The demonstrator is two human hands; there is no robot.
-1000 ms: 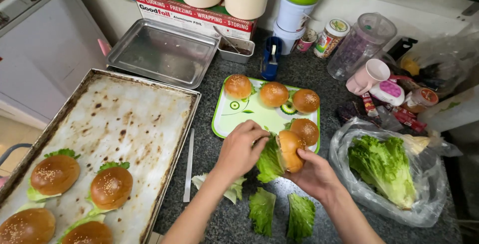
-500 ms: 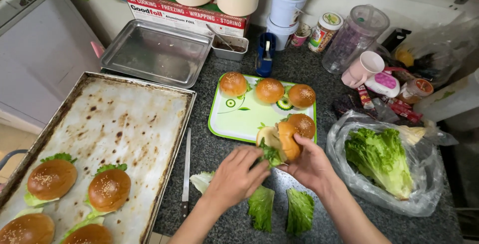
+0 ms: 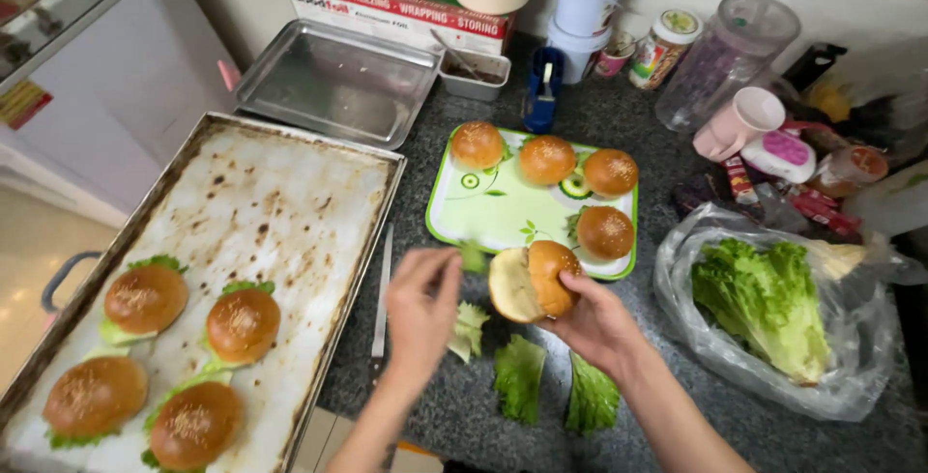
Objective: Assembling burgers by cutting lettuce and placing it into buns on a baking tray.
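Note:
My right hand (image 3: 597, 323) holds a split bun (image 3: 532, 278), tipped open so its pale cut face shows. My left hand (image 3: 421, 307) is just left of it, fingertips pinched on a small piece of lettuce (image 3: 472, 257). Loose lettuce leaves (image 3: 522, 374) lie on the dark counter below both hands. A green-rimmed tray (image 3: 503, 217) behind the hands carries several whole buns (image 3: 547, 158). On the big stained baking sheet (image 3: 261, 212) at left sit several buns with lettuce (image 3: 242, 323).
A knife (image 3: 383, 291) lies between the baking sheet and my left hand. A clear bag of lettuce (image 3: 768, 304) sits at right. A small metal tray (image 3: 333, 82), foil box, jars, cups and a plastic pitcher (image 3: 720, 57) crowd the back.
The large lettuce leaf that was at the bun is gone from it. My left hand has drawn left with only a small lettuce piece. The bun now shows its open cut face.

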